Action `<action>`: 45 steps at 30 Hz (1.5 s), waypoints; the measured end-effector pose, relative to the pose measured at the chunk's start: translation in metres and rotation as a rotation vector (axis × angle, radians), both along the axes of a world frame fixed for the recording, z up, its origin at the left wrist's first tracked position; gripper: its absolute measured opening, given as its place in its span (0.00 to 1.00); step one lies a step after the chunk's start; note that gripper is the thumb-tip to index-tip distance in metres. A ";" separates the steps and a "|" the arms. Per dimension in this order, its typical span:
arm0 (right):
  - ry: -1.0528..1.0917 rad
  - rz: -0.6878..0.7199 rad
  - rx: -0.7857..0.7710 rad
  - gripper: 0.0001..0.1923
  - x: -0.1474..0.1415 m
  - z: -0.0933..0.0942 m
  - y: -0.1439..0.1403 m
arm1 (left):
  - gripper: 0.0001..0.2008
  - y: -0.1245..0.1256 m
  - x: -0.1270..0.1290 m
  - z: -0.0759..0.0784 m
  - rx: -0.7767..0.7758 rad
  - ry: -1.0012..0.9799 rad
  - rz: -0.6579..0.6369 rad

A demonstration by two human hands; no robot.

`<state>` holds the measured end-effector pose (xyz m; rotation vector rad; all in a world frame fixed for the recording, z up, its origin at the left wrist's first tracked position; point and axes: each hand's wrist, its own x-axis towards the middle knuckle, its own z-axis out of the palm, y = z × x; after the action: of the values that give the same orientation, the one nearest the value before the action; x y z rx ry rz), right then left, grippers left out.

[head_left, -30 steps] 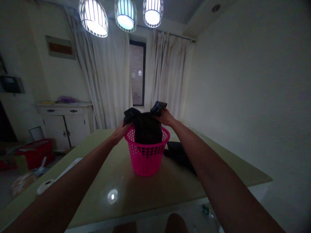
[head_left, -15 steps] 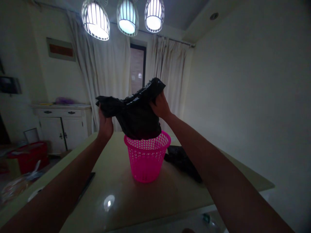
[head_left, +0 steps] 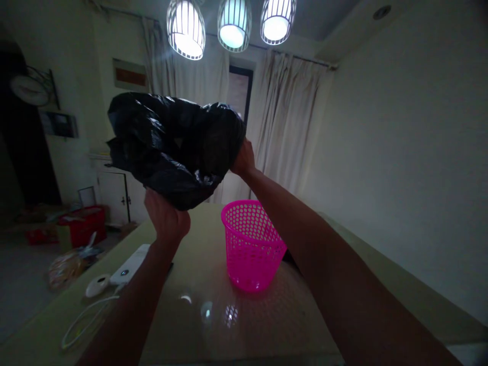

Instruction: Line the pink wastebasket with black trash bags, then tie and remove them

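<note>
Since the earlier frames we have lifted the black bag clear out of the pink basket and swung it up and to the left; half a second ago its lower end was still inside the rim.

Nearest to us, both bare forearms reach up from the bottom edge. Our left hand is under the bag, its fingers closed on the lowest fold of plastic. Our right hand, higher and farther, has its fingers pinched on the bag's right end. The bag hangs in the air between them, bunched and sagging, above the left part of the surface and well apart from the basket.

The basket stands upright toward the middle of the glossy surface, just right of the bag. We see nothing in it, though only part of its inside shows. On the near left lie a white cable, a small round white device and a flat white device.

Farther off are a red bin on the floor to the left, pale curtains and three hanging lamps.

To handle the bag well, we judge both grips should stay firm and level, so the slack plastic does not slip or spill.
</note>
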<state>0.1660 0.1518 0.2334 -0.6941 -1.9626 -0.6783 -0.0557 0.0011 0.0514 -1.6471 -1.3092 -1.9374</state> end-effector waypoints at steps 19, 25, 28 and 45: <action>-0.172 -0.427 -0.678 0.25 0.183 -0.095 -0.009 | 0.41 -0.005 0.029 -0.171 -0.401 -0.148 0.168; 0.091 -0.811 -0.922 0.25 0.327 -0.154 -0.059 | 0.40 -0.022 0.045 -0.210 -0.401 -0.121 0.251; 0.064 -0.812 -1.114 0.30 0.370 -0.209 -0.096 | 0.38 -0.023 0.045 -0.209 -0.390 -0.075 0.224; -0.311 -0.544 -1.052 0.19 0.338 -0.293 -0.164 | 0.26 -0.033 0.068 -0.185 -0.272 0.158 -0.019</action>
<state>0.5039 -0.0118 -0.0592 -1.8895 -2.3855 0.0295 0.0119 -0.0316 -0.1334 -1.9003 -1.5506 -1.6569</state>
